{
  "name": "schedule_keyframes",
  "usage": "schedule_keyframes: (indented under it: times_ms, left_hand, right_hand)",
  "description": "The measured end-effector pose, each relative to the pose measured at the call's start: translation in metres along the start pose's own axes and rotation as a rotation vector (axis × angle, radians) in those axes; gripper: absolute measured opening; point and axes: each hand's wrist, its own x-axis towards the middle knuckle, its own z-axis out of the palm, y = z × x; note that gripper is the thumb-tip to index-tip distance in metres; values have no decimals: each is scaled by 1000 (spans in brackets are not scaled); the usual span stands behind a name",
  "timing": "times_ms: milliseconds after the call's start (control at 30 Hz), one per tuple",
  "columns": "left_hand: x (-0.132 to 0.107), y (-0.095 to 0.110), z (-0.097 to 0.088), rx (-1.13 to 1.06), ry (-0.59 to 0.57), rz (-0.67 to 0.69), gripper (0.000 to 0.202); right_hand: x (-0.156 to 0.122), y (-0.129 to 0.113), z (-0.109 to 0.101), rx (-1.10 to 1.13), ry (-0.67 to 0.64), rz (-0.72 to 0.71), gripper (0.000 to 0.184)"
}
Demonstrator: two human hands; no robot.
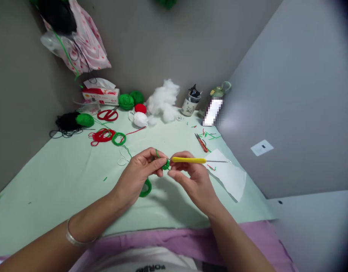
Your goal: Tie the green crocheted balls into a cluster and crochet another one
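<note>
Between the thumb and fingers of my left hand (pixel 144 166) is a small green crochet piece (pixel 166 165), with a strand of green yarn over the forefinger. My right hand (pixel 195 177) is curled around a crochet hook (pixel 189 160) with a yellow handle. The hook lies level, its left metal end at the crochet piece and its thin right end sticking out past my knuckles. My right thumb is close to the piece's lower edge; whether it pinches yarn there, I cannot tell. Below my left hand lies a green yarn loop (pixel 146 188), partly hidden.
Orange-handled snips (pixel 201 142) and a white paper sheet (pixel 229 175) lie to the right among yarn scraps. Farther back are red scissors (pixel 107 115), red yarn (pixel 103 136), green yarn balls (pixel 126 101), white stuffing (pixel 164 100), a pen cup (pixel 190 104) and a tissue box (pixel 101 94).
</note>
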Motion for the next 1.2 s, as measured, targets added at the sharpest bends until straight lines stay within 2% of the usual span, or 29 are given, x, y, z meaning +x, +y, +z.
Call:
schedule_keyframes:
  times_ms: [67, 133, 300, 367, 500, 567, 633, 733, 800, 900, 967, 1200]
  left_hand:
    - [8, 3, -3, 19, -18, 14, 18]
    - [16, 3, -6, 11, -48, 2, 18]
    - [30, -10, -14, -121, -108, -88, 25]
    - [35, -16, -18, -176, -141, -132, 27]
    - [39, -22, -25, -217, -199, -143, 26]
    - [40, -25, -27, -224, -221, -119, 21]
    - [41, -27, -28, -227, -219, -104, 17]
    - [42, -30, -27, -216, -207, -107, 13]
    - [43, -31, -25, -201, -214, -98, 13]
    - [44, -32, -23, -121, -201, -64, 17]
    - [46, -35, -22, -56, -171, -49, 22]
    - [51, -47, -26, 65, -89, -20, 28]
  right_hand:
    - [9, -2, -6, -145, -72, -63, 11]
    - [17, -3, -11, -216, -110, -90, 16]
    - [32, 5, -16, -221, -189, -50, 18]
    - [34, 12, -16, -273, -187, -93, 20]
    - [31, 27, -16, -419, -116, -285, 18]
    - [30, 33, -16, -413, -92, -265, 17]
    - [32, 40, -15, -318, -95, -137, 18]
    - [39, 48, -14, -57, -76, 80, 22]
    - [43, 51, -11, 143, -49, 158, 23]
    - [46, 53, -7, 435, -39, 228, 25]
    - [45, 54, -4, 544, -62, 272, 29]
    - [46, 64, -2, 628, -142, 341, 35]
